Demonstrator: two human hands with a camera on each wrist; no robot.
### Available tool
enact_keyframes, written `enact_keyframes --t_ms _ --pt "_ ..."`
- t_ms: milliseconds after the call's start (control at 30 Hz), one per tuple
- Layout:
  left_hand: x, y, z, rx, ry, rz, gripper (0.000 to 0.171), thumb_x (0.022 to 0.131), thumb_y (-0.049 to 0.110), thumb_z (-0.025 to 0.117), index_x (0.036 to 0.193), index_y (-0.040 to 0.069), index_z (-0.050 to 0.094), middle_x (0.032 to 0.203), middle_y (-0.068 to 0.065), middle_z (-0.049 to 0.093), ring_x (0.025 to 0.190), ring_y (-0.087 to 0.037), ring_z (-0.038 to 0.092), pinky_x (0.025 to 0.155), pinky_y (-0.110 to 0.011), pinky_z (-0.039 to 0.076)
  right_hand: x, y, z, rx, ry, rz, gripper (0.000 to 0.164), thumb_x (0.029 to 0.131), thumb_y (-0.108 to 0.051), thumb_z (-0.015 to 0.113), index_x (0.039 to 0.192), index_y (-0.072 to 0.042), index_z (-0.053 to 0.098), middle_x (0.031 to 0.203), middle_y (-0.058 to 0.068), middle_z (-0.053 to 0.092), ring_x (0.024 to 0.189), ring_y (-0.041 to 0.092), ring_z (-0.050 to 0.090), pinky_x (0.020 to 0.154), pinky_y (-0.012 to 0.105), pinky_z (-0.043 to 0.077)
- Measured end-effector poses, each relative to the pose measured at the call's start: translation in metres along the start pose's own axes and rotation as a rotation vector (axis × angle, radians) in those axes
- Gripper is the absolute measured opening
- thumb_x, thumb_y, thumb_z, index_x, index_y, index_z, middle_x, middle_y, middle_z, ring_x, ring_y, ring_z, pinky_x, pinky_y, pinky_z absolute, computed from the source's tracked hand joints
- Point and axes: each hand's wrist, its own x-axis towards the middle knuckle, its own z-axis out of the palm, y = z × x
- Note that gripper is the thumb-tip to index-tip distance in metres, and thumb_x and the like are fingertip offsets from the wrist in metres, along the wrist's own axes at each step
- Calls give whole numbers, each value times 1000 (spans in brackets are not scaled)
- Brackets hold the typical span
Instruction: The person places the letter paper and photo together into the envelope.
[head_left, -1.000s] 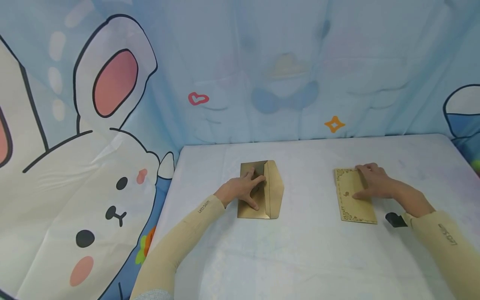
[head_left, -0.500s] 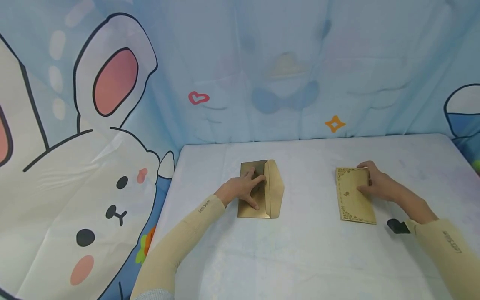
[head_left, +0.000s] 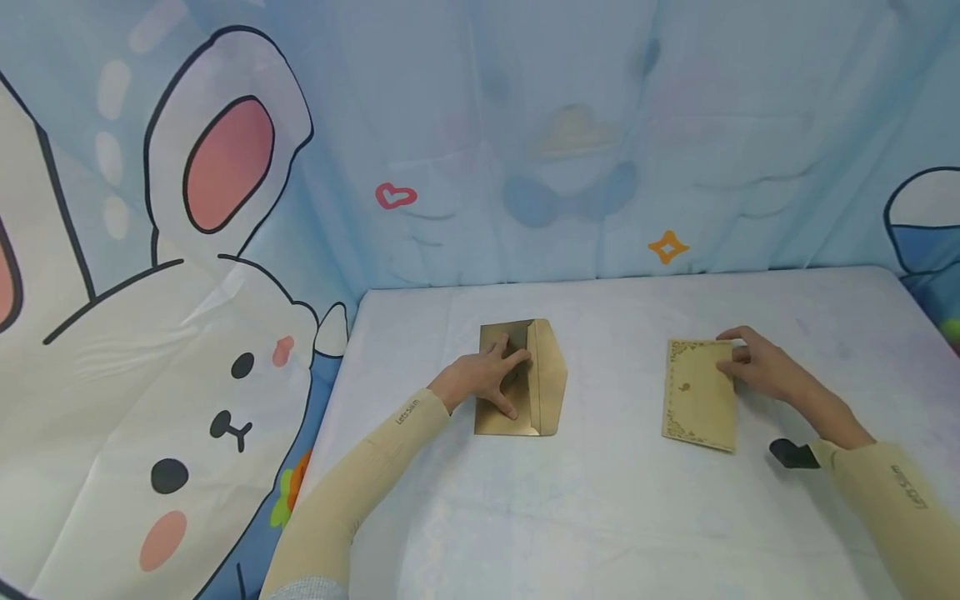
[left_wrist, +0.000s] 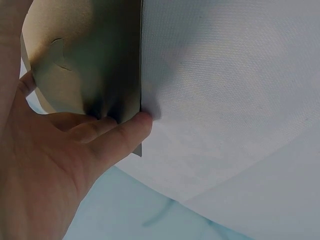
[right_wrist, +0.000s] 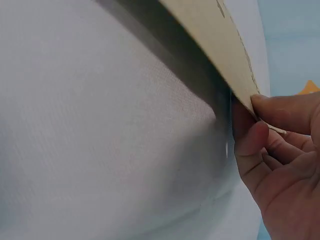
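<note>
A gold envelope (head_left: 551,375) lies on the table left of the middle, its pointed flap spread out to the right. My left hand (head_left: 480,377) rests on it with fingers and thumb spread; in the left wrist view, fingertips touch the shiny envelope surface (left_wrist: 75,60). Farther right is a cream-gold card (head_left: 693,400) with ornate printed corners. Thumb and fingers of my right hand (head_left: 772,367) pinch its right edge near the upper corner. From the right wrist view, the card's near edge (right_wrist: 215,50) is raised off the cloth and casts a shadow.
A white cloth-covered table (head_left: 600,517) carries both paper items. Behind it hangs a light blue curtain (head_left: 570,150) with cartoon prints, and a large rabbit print (head_left: 247,350) fills the left. A black piece (head_left: 793,454) sits at the right sleeve's cuff.
My right hand has gone from lying over the card to pinching its right edge. The card has turned slightly, its lower end swinging left. My left hand and the envelope stay put.
</note>
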Motion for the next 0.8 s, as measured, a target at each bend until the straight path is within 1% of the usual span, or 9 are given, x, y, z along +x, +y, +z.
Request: enact_keyframes --t_ms 67,133,233,300,333,433,500,800 --pt "1 0 0 2 1 -1 111 73 70 76 159 37 14 169 -20 7 150 -34 32 95 -46 53 -1 -1 1 17 20 4 57 105 -21 54 145 10 28 87 15 63 68 11 49 61 28 40" --pt "1 -1 0 1 0 2 111 73 70 76 159 37 14 169 -20 7 152 -34 29 96 -47 53 -2 -2 2 40 36 11 55 106 -19 51 146 11 29 90 19 63 68 8 50 60 28 42" --pt "0 0 0 -5 0 7 111 73 69 76 159 36 15 168 -21 7 152 -35 29 96 -47 53 -3 -3 3 91 35 23 54 107 -17 47 147 12 26 108 33 61 72 6 57 62 28 49" --pt "0 -1 0 -7 1 6 111 73 69 77 159 36 15 168 -21 7 151 -35 31 95 -47 54 -4 -5 4 129 25 30 54 108 -15 45 148 13 23 120 39 57 74 8 62 63 30 53" --pt "0 -1 0 -6 2 4 111 73 69 77 159 37 15 168 -21 7 151 -35 31 95 -46 54 -5 -6 4 146 18 36 54 108 -15 44 149 12 22 122 40 55 73 9 63 63 31 53" --pt "0 -1 1 0 4 2 111 72 70 77 159 37 15 168 -21 7 150 -35 32 93 -46 54 -7 -7 5 196 4 45 55 108 -12 43 150 12 18 122 41 53 71 15 66 62 34 55" --pt "0 -1 2 4 3 3 111 72 70 76 158 37 15 168 -21 7 151 -35 32 93 -46 54 -8 -8 5 216 5 47 55 108 -12 44 151 11 18 123 41 54 71 15 68 62 34 56" --pt "-1 0 1 4 4 -1 110 72 70 77 158 38 15 168 -20 7 147 -35 37 89 -45 56 -8 -9 6 243 46 28 56 107 -17 49 151 7 24 124 40 58 74 11 70 64 32 58"
